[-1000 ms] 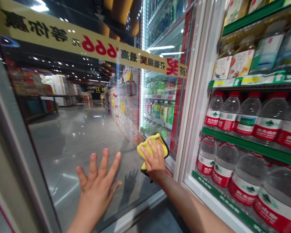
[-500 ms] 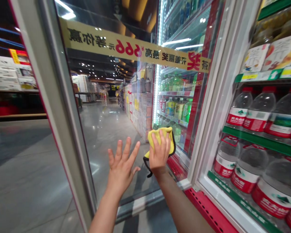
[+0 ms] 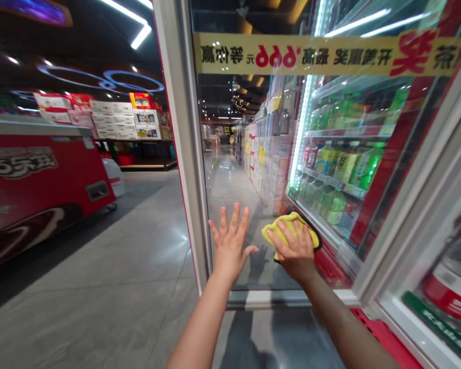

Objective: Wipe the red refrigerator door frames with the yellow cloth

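A glass cooler door (image 3: 230,184) with a pale metal frame stands open in front of me. My left hand (image 3: 230,246) is spread against the lower part of the glass, fingers apart and holding nothing. To its right, my right hand (image 3: 297,251) presses a yellow cloth (image 3: 288,223) with dark edging to the pane. The cloth is bunched under the fingers and partly hidden by them. Across the upper glass runs a yellow strip (image 3: 215,54) with reversed lettering.
Right of the door are cooler shelves with a large water bottle (image 3: 455,277). Drink bottles (image 3: 369,164) show in the glass. A red chest freezer (image 3: 42,179) stands on the left, with stacked boxes (image 3: 115,118) behind it. Grey tiled floor (image 3: 111,307) lies between freezer and door.
My view has swung left, bringing the red freezer into sight. The cloth under my right hand has shifted and is more bunched up. My left hand stays spread on the glass.
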{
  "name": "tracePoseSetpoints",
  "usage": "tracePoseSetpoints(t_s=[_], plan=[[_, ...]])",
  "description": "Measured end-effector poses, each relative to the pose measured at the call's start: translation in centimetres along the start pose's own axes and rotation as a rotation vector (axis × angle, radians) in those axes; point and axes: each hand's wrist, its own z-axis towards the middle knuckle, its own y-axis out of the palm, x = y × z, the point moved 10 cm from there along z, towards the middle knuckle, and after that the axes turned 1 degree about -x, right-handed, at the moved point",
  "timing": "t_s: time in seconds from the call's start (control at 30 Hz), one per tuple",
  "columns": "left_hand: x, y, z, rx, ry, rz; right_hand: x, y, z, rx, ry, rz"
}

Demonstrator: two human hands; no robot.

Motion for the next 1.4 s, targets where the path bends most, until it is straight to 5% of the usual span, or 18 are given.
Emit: tracePoseSetpoints(t_s=[0.07, 0.17, 0.27, 0.4, 0.5, 0.6, 0.67, 0.8, 0.97, 1.1, 1.2, 1.4], plan=[[0.1, 0.0, 0.1, -0.007, 0.002, -0.009, 1.2, -0.8, -0.3, 0.006, -0.033, -0.038], [0.1, -0.3, 0.3, -0.023, 0.025, -0.025, 2.7, -1.8, 3.1, 0.01, 0.104, -0.049], [-0.3, -0.5, 0.3, -0.044, 0.065, -0.04, 0.8, -1.1, 6.1, 0.02, 0.23, -0.033], [-1.5, -1.0, 0.1, 0.009, 0.066, -0.08, -4.3, 1.3, 3.5, -0.059, -0.062, 0.049], [-2.1, -1.1, -0.2, 0.067, 0.033, -0.084, -3.4, 0.6, 0.4, -0.028, -0.238, 0.005], [-2.0, -0.7, -0.2, 0.074, 0.02, -0.074, 0.6, -1.1, 2.4, 0.08, -0.003, -0.079], [-2.0, -0.6, 0.0, 0.067, 0.015, -0.067, 1.3, -1.0, 4.9, 0.091, 0.182, -0.079], [-2.5, -1.0, 0.3, 0.068, 0.05, -0.072, -3.8, 2.2, 6.6, -0.019, 0.139, -0.059], [-4.9, -2.3, -1.4, 0.191, 0.063, -0.005, -7.0, 4.4, 2.1, -0.112, -0.132, -0.078], [-8.3, -2.3, -3.8, 0.319, -0.091, 0.071, -6.0, 4.4, 4.8, -0.123, 0.032, -0.109], [-9.4, -0.9, -4.7, 0.287, -0.108, 0.08, -7.4, 4.8, 7.4, -0.105, 0.117, -0.096], [-10.0, 0.2, -5.0, 0.254, -0.096, 0.046, -11.7, 6.6, 7.0, -0.239, -0.343, -0.014]])
